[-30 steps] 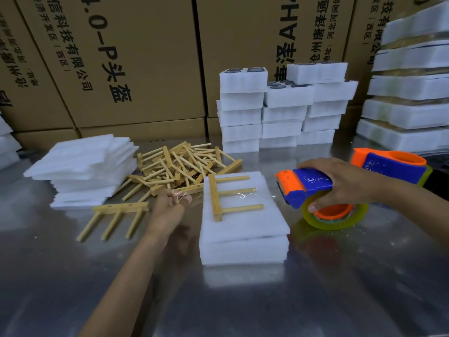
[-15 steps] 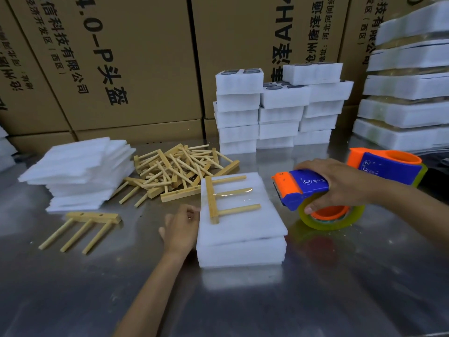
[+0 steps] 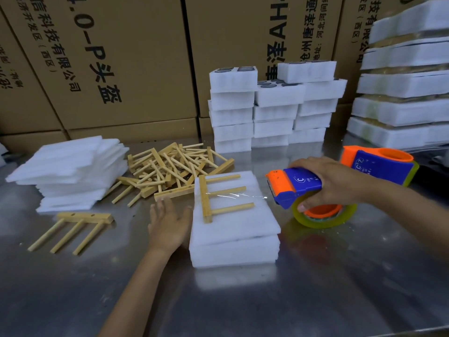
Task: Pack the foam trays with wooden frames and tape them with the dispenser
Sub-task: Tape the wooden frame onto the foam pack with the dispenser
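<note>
Two stacked foam trays [image 3: 233, 239] carry a wooden frame [image 3: 220, 197] mid-table; my left hand [image 3: 170, 223], fingers spread, lies just left, my right hand [image 3: 332, 183] grips the tape dispenser [image 3: 296, 188]. I'd steady the stack, keeping tape taut.

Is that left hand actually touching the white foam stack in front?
Touching. In the head view the left hand lies open on the table with its thumb side pressed against the left edge of the foam stack; no gap shows between them.
</note>
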`<act>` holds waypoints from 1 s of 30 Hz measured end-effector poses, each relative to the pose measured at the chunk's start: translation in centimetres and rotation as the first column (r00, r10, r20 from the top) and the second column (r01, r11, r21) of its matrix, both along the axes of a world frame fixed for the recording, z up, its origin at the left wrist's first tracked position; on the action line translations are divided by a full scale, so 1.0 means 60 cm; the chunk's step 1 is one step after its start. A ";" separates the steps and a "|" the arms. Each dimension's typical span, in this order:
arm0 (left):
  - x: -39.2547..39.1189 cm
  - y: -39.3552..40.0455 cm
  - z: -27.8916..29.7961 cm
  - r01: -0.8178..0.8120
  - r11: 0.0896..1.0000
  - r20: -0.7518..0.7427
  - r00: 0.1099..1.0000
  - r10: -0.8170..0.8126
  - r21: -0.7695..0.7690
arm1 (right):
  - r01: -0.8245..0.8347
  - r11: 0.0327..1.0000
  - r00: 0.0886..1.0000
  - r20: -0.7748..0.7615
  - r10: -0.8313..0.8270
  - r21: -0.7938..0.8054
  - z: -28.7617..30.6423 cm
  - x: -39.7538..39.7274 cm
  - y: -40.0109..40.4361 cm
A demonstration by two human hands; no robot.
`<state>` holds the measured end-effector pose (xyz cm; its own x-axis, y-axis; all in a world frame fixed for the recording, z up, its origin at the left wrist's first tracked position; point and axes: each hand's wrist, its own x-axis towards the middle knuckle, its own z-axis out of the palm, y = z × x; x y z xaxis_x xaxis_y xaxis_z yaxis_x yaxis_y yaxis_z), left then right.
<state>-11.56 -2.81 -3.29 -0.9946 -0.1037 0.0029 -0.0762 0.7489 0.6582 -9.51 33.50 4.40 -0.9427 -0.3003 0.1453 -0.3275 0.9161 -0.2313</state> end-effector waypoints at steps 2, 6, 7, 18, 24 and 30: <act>0.002 0.005 0.025 -0.062 0.976 -0.126 0.988 0.090 0.211 | -0.003 1.000 1.000 0.002 0.003 0.000 0.000 0.000 0.000; -0.006 0.052 0.095 0.089 0.958 -0.320 0.947 0.002 0.272 | -0.016 1.000 1.000 -0.023 0.016 -0.002 -0.001 0.001 0.000; -0.011 0.078 0.112 0.165 0.958 -0.336 0.938 -0.080 0.235 | -0.019 1.000 0.999 -0.031 0.019 0.000 -0.002 0.001 0.000; -0.052 0.225 0.068 0.460 0.810 -0.131 0.836 -0.533 -0.363 | 0.005 0.990 0.999 0.039 -0.011 0.144 0.011 -0.003 0.026; -0.054 0.224 0.064 0.482 0.781 -0.125 0.815 -0.566 -0.396 | 0.011 0.994 1.000 0.008 -0.012 0.109 0.006 0.012 0.064; -0.054 0.224 0.068 0.512 0.768 -0.132 0.793 -0.595 -0.384 | 0.057 0.974 0.998 -0.045 -0.048 0.221 0.004 0.032 0.111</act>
<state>-14.81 10.61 0.78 -0.8408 0.5127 0.1740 0.5405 0.7766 0.3236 -7.61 40.16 4.62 -0.9529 -0.2795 0.1176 -0.2823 0.9593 -0.0080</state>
